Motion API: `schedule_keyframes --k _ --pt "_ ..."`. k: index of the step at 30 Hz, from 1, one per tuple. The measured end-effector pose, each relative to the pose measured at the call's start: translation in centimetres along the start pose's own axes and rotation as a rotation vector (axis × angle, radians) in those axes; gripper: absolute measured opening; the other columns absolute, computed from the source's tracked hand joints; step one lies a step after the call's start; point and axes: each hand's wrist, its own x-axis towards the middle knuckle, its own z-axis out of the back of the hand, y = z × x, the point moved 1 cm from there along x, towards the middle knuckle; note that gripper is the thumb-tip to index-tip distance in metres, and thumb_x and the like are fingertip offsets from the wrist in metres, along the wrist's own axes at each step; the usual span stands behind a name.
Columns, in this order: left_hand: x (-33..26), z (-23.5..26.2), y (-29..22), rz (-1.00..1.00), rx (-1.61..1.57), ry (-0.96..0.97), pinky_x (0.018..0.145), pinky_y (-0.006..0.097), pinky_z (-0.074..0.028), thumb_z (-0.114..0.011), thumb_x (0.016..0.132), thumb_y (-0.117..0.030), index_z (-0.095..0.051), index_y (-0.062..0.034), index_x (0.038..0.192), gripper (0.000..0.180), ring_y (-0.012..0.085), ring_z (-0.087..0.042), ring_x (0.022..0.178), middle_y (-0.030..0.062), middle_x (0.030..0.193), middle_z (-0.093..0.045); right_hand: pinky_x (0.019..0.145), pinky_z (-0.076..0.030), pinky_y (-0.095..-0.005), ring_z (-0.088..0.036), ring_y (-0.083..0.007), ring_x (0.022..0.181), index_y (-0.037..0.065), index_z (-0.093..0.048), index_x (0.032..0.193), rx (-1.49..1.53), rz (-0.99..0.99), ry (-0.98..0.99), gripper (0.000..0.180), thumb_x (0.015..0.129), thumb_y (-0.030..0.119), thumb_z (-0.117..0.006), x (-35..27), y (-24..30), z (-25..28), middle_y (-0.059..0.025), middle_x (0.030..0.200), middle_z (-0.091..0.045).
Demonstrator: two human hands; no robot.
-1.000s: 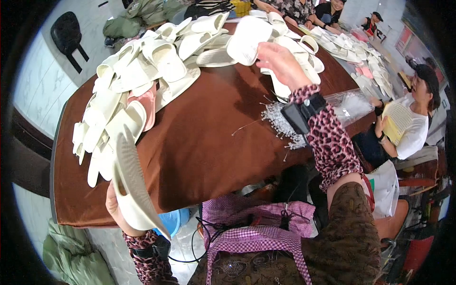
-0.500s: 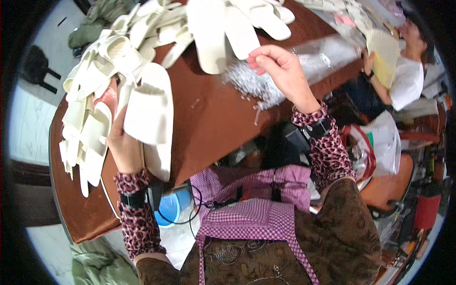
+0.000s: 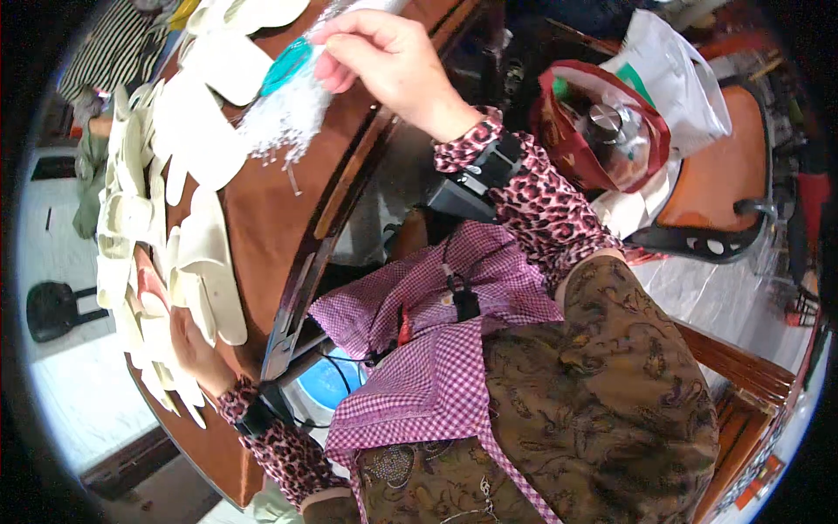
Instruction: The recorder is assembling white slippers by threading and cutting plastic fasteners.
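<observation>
Pale cream slippers lie piled along the left of the brown table. Among them, my left hand (image 3: 199,354) is closed at the side of a slipper (image 3: 218,284), its fingertips partly hidden by the pile. Farther off, my right hand (image 3: 393,74) has thumb and fingers pinched together; whatever is between them is too small to make out. Right by those fingertips is a teal looped strand (image 3: 288,66), lying over a bundle of thin white plastic strands (image 3: 284,122). A large cream slipper (image 3: 196,131) sits beside the bundle.
The brown table (image 3: 266,236) has a dark raised edge along my side. At the right stand a red bag (image 3: 559,131) holding a metal-lidded container, a white bag (image 3: 672,79) and an orange-brown chair (image 3: 720,175). A blue bucket (image 3: 327,382) is below the table.
My view has swung right, so the table and slippers sit farther left. My right hand has gone from a slipper's tip to the white strand bundle. The teal strand now shows.
</observation>
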Motion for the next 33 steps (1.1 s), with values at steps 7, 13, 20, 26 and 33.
schedule_keyframes --k 7,13,20,26,33 --pt "-4.9 0.7 5.4 0.034 -0.200 -0.151 0.088 0.031 -0.046 -0.054 0.090 -0.012 -0.054 0.0074 0.118 0.034 0.0212 -0.057 0.100 0.0144 0.114 -0.058 0.053 -0.048 -0.0215 -0.059 -0.0092 0.059 0.000 -0.061 0.094 0.048 -0.174 -0.062 0.016 0.089 0.013 -0.052 -4.5 -1.4 1.9 -0.0053 0.070 -0.063" --pt "-1.7 -1.2 7.9 -0.032 0.085 -0.341 0.081 0.031 -0.048 -0.053 0.088 -0.009 -0.059 0.0051 0.112 0.028 0.0201 -0.060 0.091 0.0148 0.105 -0.063 0.051 -0.046 -0.0215 -0.057 -0.0092 0.056 -0.001 -0.061 0.098 0.065 -0.275 -0.122 0.016 0.093 0.010 -0.051 -6.4 -4.1 1.6 -0.0049 0.068 -0.061" --pt "-2.1 0.7 4.7 -0.283 0.426 -0.392 0.088 0.044 -0.045 -0.054 0.081 0.003 -0.062 0.0057 0.104 0.024 0.0354 -0.060 0.097 0.0203 0.103 -0.064 0.041 -0.034 -0.0236 -0.045 -0.0078 0.045 0.001 -0.057 0.090 0.073 -0.421 -0.105 0.018 0.095 0.018 -0.051 -12.8 -6.1 -2.5 -0.0010 0.055 -0.051" --pt "-5.2 -1.8 3.6 -0.209 0.450 -0.454 0.092 0.045 -0.038 -0.052 0.083 -0.003 -0.058 -0.0008 0.106 0.023 0.0340 -0.053 0.106 0.0152 0.118 -0.058 0.047 -0.042 -0.0226 -0.050 -0.0085 0.050 -0.001 -0.058 0.098 0.059 -0.511 0.076 0.016 0.094 0.012 -0.049 -17.7 -7.0 -3.0 -0.0047 0.065 -0.058" --pt "-4.9 0.0 3.6 -0.178 0.454 -0.464 0.093 0.044 -0.037 -0.053 0.083 -0.004 -0.058 -0.0013 0.107 0.025 0.0340 -0.050 0.108 0.0143 0.119 -0.057 0.050 -0.044 -0.0223 -0.051 -0.0085 0.053 -0.002 -0.057 0.100 0.128 -0.724 0.168 0.015 0.094 0.008 -0.048 -18.3 -8.2 -6.6 -0.0048 0.068 -0.058"
